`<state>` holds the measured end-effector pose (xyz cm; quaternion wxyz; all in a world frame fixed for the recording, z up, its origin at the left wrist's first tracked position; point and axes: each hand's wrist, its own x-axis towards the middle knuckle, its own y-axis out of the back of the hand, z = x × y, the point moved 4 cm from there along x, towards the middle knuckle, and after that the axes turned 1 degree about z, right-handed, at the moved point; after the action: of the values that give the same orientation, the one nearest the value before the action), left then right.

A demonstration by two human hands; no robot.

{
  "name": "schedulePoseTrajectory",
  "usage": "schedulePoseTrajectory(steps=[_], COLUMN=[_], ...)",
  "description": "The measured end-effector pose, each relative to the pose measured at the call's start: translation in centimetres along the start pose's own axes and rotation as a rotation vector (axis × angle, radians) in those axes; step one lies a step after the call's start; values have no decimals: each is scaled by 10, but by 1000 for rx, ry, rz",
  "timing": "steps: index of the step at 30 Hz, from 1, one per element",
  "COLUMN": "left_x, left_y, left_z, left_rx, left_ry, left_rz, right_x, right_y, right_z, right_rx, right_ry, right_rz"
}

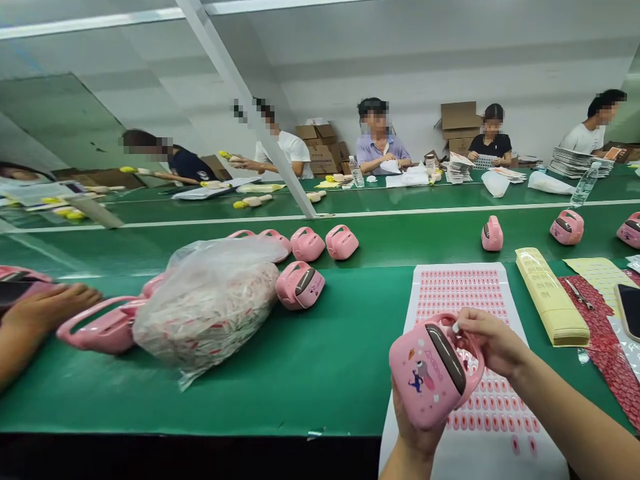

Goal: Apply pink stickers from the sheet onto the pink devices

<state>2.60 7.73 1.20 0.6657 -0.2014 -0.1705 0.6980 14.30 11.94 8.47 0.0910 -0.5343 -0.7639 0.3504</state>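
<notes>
My left hand (417, 433) cups a pink handled case (425, 377) from below, its fingers mostly hidden. The case is tilted and has a dark brown panel and a cartoon print on its front. On its loop handle, the fingers of my right hand (487, 337) are closed, with a small white spot at the fingertips that I cannot make out. Under both hands lies a white sheet (430, 277) with rows of small pink-and-red oval stickers. Another pink case (300, 285) stands to the left on the green table.
A clear plastic bag (210, 313) full of small red-and-white pieces lies left. More pink cases (343, 242) line the green belt (415, 233). At right are a yellow stack (553, 300), tweezers (580, 293) and a phone (629, 307). Another person's hand (65, 303) reaches in left; several people sit opposite.
</notes>
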Motion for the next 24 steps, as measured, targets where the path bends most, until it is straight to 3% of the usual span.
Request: schedulePoseTrajectory(steps=[4,7,13,17,21,24], left_x=[2,8,13,12,11,9], left_y=[11,18,-5,-15,-22,-27], left_z=[-3,2,10,14,18,21], left_rx=[-390,-468,-433,-275,-209,-208], left_ry=[106,85,115,57,6,21], left_rz=[39,121,207,376,408,414], right_x=[4,0,-4,-3,-12,-17], right_y=[25,24,-1,4,7,6], right_z=[-4,-7,5,10,6,3], right_rx=[106,77,-74,-224,-542,-705], right_ry=[69,166,216,272,412,431], right_rz=[227,228,115,178,225,222])
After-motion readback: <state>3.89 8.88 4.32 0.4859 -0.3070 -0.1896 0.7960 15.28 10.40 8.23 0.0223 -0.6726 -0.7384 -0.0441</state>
